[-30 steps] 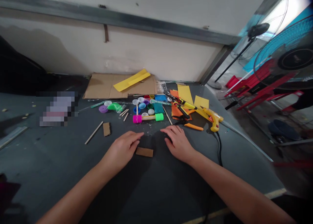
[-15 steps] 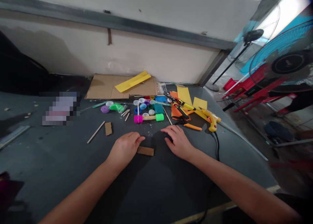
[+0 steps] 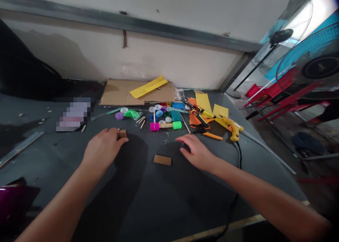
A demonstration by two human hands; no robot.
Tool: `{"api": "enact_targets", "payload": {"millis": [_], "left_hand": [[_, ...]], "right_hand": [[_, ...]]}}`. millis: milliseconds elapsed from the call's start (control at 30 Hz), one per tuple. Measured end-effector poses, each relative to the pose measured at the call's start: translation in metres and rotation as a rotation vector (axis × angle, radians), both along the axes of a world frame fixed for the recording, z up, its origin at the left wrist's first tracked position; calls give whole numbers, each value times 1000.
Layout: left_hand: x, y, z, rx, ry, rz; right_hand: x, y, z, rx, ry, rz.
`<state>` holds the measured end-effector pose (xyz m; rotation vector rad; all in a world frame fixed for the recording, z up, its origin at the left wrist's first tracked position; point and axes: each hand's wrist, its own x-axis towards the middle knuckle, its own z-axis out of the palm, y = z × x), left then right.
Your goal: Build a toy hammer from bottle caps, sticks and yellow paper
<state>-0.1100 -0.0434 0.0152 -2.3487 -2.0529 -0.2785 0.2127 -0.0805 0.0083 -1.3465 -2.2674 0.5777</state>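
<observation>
My left hand (image 3: 102,148) lies on the dark table (image 3: 148,199), left of centre, its fingers and thumb curled round a small brown cardboard piece (image 3: 123,133). The thin wooden stick that lay beside that piece is hidden under the hand. My right hand (image 3: 197,151) rests flat on the table with fingers stretched out, holding nothing. A second brown cardboard rectangle (image 3: 162,160) lies loose between the two hands, touched by neither.
Behind the hands lie a pink-and-green toy hammer (image 3: 166,125), several coloured bottle caps (image 3: 160,111), short sticks, orange and yellow paper and a yellow glue gun (image 3: 230,126) with a black cord (image 3: 238,153). A flat cardboard sheet (image 3: 119,94) leans by the wall. Fans (image 3: 312,58) stand at right.
My left hand has left the cardboard rectangle in the middle and moved left and away from me onto the small cardboard piece and stick. The right hand has barely moved.
</observation>
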Motion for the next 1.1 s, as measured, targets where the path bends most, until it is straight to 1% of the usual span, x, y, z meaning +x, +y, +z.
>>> {"api": "enact_targets", "payload": {"millis": [100, 200, 333, 467, 567, 633, 700, 733, 833, 900, 933, 1000, 1100], "left_hand": [[8, 0, 1, -61, 120, 2], [22, -5, 8, -111, 134, -21], [38, -10, 13, -109, 60, -95], [48, -10, 14, -127, -81, -155], [49, -8, 15, -94, -116, -115], [48, -6, 16, -68, -101, -101], [51, -3, 16, -44, -115, -156], [55, -1, 15, -33, -140, -203], [74, 8, 11, 5, -276, -324], [89, 13, 5, 42, -408, -348], [96, 15, 1, 70, -480, -357], [104, 17, -9, 99, -591, -344], [103, 16, -24, 132, -702, -265]], "right_hand": [[-3, 0, 2, 14, 16, 29], [0, 4, 8, 39, 56, 6], [2, 13, 18, 82, 119, -36], [-7, 21, 21, 97, 131, 17], [-11, 28, 20, 117, 70, 64], [-7, 35, 20, 132, -14, 47], [2, 42, 18, 133, -115, 24], [6, 45, 17, 133, -170, 40], [15, 52, 11, 181, -329, 190], [15, 56, 6, 233, -405, 279], [14, 58, 4, 257, -433, 302], [10, 62, 2, 300, -479, 327], [6, 66, -1, 337, -517, 369]]}}
